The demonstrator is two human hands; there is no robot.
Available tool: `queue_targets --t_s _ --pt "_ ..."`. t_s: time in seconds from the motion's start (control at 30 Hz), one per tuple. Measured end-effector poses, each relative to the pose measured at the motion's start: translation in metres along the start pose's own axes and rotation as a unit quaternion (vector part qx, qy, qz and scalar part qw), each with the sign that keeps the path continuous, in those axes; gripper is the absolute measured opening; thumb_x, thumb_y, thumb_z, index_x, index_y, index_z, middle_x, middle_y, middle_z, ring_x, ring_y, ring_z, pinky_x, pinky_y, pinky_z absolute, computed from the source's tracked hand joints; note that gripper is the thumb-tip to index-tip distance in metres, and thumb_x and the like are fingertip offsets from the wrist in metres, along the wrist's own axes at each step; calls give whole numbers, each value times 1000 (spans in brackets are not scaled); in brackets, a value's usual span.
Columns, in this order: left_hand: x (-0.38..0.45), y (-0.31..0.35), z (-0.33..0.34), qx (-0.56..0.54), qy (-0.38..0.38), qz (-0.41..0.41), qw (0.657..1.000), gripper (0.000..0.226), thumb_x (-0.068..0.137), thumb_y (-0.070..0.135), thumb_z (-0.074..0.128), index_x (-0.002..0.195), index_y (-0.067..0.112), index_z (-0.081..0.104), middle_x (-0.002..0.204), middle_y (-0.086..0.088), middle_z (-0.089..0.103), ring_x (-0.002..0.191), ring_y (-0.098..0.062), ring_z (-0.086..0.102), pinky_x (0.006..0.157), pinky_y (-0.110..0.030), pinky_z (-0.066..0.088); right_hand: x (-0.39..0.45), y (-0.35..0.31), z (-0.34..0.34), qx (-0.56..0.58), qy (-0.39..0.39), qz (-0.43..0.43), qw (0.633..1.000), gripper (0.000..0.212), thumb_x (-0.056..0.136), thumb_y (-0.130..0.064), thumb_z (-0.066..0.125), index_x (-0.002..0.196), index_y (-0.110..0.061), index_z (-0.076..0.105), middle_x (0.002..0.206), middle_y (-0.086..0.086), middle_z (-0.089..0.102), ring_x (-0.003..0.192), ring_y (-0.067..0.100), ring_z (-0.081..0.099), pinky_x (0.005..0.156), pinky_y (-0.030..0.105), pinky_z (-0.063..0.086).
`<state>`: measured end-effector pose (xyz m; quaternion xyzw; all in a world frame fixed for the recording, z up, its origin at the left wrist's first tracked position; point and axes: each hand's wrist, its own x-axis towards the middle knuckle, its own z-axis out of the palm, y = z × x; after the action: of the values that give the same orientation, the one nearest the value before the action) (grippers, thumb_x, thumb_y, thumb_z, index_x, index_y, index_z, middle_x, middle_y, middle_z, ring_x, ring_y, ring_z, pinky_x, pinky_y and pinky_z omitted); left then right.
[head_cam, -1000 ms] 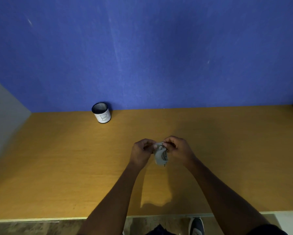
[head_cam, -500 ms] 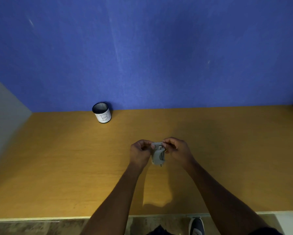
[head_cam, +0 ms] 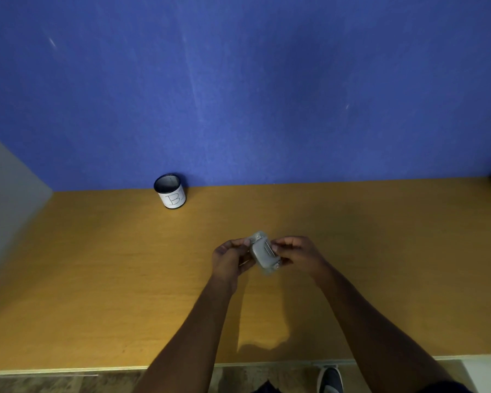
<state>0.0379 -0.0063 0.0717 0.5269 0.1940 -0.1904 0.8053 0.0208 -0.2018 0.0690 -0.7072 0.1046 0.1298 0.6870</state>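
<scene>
- Grip: my left hand [head_cam: 229,259] and right hand [head_cam: 298,253] both curl round the small grey part [head_cam: 262,252], held just above the desk [head_cam: 96,279].
- Risk: I judge the hold fingertip-light, so twisting could let it slip and drop.

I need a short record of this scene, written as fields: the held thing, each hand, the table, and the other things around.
held thing: small grey part, tilted, between both hands over the table
left hand: grips the part's left side, fingers curled
right hand: pinches the part's right side
table: orange-brown wooden top
cup: dark, round, upright, with a white label marked B; at the back of the table by the blue wall, apart from the hands
shoe: on the floor below the table's near edge
</scene>
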Motion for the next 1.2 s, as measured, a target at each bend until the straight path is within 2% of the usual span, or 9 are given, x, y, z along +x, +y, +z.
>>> queue_targets --t_s 0.17,0.3,0.5,0.63,0.73,0.83,1.0,1.1,1.2 --pt "3 2 -5 -48 -2 -11 999 6 94 1 61 93 6 64 86 -10 80 78 -25 78 68 -40 64 -4 2 -4 -23 -6 11 1000 8 93 -14 69 93 -13 77 75 4 78 60 13 71 53 22 54" --pt "3 4 -8 -47 -50 -4 998 8 94 0 58 95 6 64 89 -9 78 82 -23 77 71 -41 64 -4 -7 -3 -68 -3 -17 998 6 93 -10 69 91 -11 75 69 -3 76 55 5 68 51 18 51" --pt "3 14 -5 49 -93 8 994 26 97 12 61 120 1 66 108 -14 75 97 -25 72 79 -37 60 -5 -14 -4 -129 17 -49 990 10 95 -10 66 99 -5 74 84 3 74 65 7 66 56 19 51" --pt "5 19 -4 78 -100 8 992 19 97 14 62 114 8 71 104 -8 78 97 -21 74 80 -37 60 -5 -15 -3 -134 22 -73 988 8 95 -5 65 93 -7 72 79 -1 72 65 0 67 56 13 51" --pt "6 21 -6 81 -100 10 992 14 97 13 62 108 12 72 99 -4 79 92 -18 74 75 -34 61 -5 -16 -2 -139 37 -90 985 7 93 -4 66 92 -4 72 81 3 72 69 3 66 62 15 54" --pt "7 20 -4 52 -83 23 995 14 97 7 59 106 10 70 94 -5 78 86 -21 74 68 -33 61 -3 -18 1 -128 73 -109 983 8 91 -10 72 94 -4 76 87 11 77 73 9 68 67 23 55" --pt "6 20 -2 -60 -70 30 995 24 97 -7 47 105 5 67 92 -10 78 80 -21 76 67 -34 65 -3 -20 2 -23 74 -101 992 8 89 -10 75 92 -16 78 76 -2 77 65 5 68 55 19 51" --pt "6 19 -3 -102 -69 31 992 25 97 -9 46 106 5 66 94 -12 78 82 -23 76 64 -33 64 -4 -20 1 -19 72 -109 991 10 88 -12 76 92 -20 78 81 4 78 70 10 69 59 22 53" --pt "6 18 -3 -119 -71 33 990 25 97 -9 46 107 4 66 94 -13 77 83 -24 76 66 -34 64 -5 -20 2 -46 79 -130 987 10 87 -15 77 89 -24 79 80 5 78 69 7 67 62 19 53"
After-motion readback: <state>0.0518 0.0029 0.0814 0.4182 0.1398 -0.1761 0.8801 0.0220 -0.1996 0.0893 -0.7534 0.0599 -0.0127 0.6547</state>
